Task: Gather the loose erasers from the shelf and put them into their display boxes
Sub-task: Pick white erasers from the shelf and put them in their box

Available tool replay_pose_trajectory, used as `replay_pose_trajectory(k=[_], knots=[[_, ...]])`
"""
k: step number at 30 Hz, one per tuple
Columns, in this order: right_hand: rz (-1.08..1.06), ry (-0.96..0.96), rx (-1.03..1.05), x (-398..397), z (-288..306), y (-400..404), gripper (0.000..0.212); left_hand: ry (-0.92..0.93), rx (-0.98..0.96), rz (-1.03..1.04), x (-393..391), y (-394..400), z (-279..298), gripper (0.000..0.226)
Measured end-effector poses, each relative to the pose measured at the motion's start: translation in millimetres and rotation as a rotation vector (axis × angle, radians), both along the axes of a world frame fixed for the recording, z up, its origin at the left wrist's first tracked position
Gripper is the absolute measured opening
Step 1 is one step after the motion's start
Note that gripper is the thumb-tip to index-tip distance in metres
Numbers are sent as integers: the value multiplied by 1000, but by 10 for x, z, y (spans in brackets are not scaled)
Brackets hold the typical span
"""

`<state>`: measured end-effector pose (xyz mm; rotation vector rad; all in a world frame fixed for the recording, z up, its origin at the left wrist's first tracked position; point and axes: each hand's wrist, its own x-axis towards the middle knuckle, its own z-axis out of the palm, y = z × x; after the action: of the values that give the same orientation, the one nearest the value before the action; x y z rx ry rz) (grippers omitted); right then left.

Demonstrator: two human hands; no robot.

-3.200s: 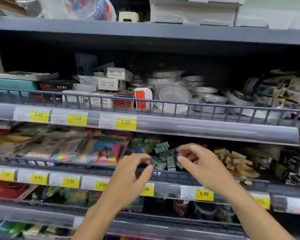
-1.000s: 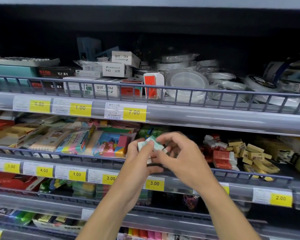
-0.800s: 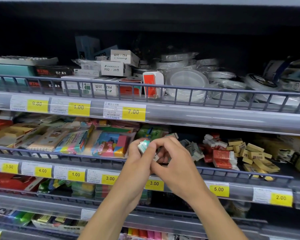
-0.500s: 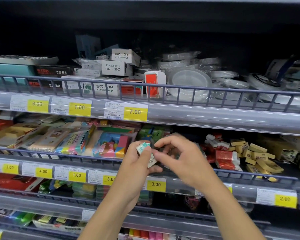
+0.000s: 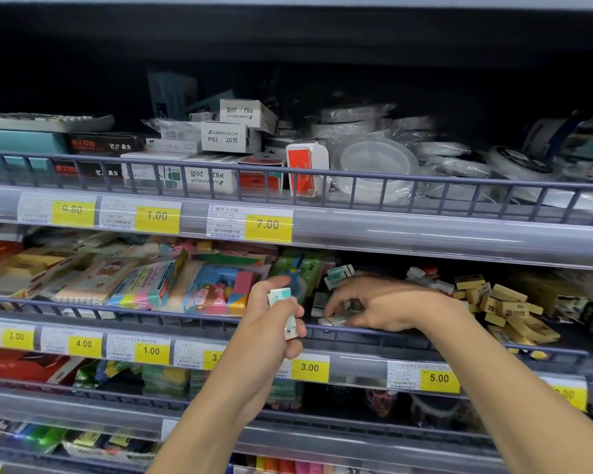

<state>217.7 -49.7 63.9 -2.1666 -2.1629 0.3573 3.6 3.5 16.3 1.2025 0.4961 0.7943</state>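
Note:
My left hand [image 5: 271, 323] is closed around a small stack of white and teal erasers [image 5: 282, 304], held in front of the middle shelf's wire rail [image 5: 374, 333]. My right hand [image 5: 380, 302] reaches over that rail, and its fingertips pinch a white eraser [image 5: 332, 321] lying on the shelf floor. More loose white and teal erasers [image 5: 338, 272] lie just behind the right hand. A green display box [image 5: 300, 265] stands behind the left hand. Whether the pinched eraser is lifted off the shelf is not clear.
Yellow erasers [image 5: 507, 304] are piled at the right of the same shelf, with red and white ones [image 5: 425, 275] behind. Colourful sticky-note packs [image 5: 213, 289] fill the left. The upper shelf [image 5: 425, 230] overhangs with white boxes [image 5: 230, 136] and tape rolls [image 5: 374, 165].
My right hand has left the stack in my left hand and moved right and down onto the shelf, closing its fingertips on another eraser. The left hand has kept its stack and lowered slightly.

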Motion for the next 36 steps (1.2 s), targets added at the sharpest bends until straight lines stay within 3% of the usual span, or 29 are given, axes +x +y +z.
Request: replay_pose_trajectory(k=[6,9,11,13,19,24,26,29,32,36], knots=[[-85,245,339,-22,25,-209,34,-57,-80,4,-12,-45,46,19],[27,412,486,-201,85,-346,30,-69,-121,-20,-21,-69,67,37],[114,451,477,-341,147,-402,29,-60,-99,-85,-46,-82,68,55],[192,428,456,-454,187,-426,28,-32,-19,-156,-79,-97,58,57],[274,416,408,-553,175,-428,30,69,70,-257,-107,-154,52,22],[253,484,435,-425,203,-393,40,40,43,-219,-146,-138,46,19],[45,413,459,-279,189,-313,38,31,14,-190,-164,-121,33,22],[-200,68,283,-112,125,-133,36,10,-41,-154,-163,-123,31,25],[-220,-73,149,-92,28,8,45,16,-63,-118,-138,-130,45,26],[-190,-114,119,-104,-103,139,51,17,-63,-102,-116,-159,64,29]])
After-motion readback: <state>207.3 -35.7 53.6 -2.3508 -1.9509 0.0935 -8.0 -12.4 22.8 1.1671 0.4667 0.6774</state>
